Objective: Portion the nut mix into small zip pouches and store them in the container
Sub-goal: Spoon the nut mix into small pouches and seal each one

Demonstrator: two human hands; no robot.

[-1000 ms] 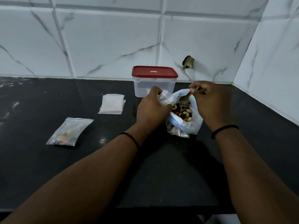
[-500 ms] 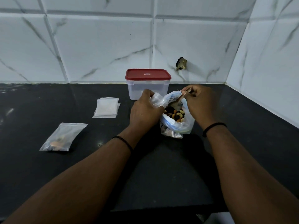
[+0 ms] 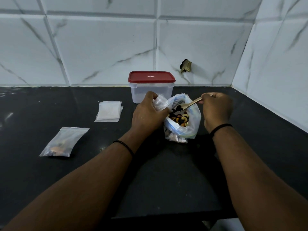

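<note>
The job looks only partly done. One small pouch [image 3: 64,142] with a few nuts inside lies flat at the left of the frame, on the black counter [image 3: 166,172]. I cannot tell if its zip is closed. A little stack of empty pouches [image 3: 109,111] waits just above it, toward the middle, so there are more to fill.

In the middle of the frame sits the big bag [image 3: 182,120] of nut mix [image 3: 179,118], open at the top and with plenty of nuts in it. The left hand [image 3: 148,112] pinches a clear bit of plastic at the bag's left edge; it may be a fresh small pouch held ready, but I cannot be sure. The right hand [image 3: 216,109] grips the handle of a spoon [image 3: 191,104]. The spoon's bowl is over the nuts and has some dark pieces on it.

The container [image 3: 151,88] stands behind the bag, by the tiled wall. Its red lid [image 3: 151,77] is on, and it looks empty inside. So no pouch seems stored yet. What is left, I think: fill more pouches, zip them, open the container and put them all in.
</note>
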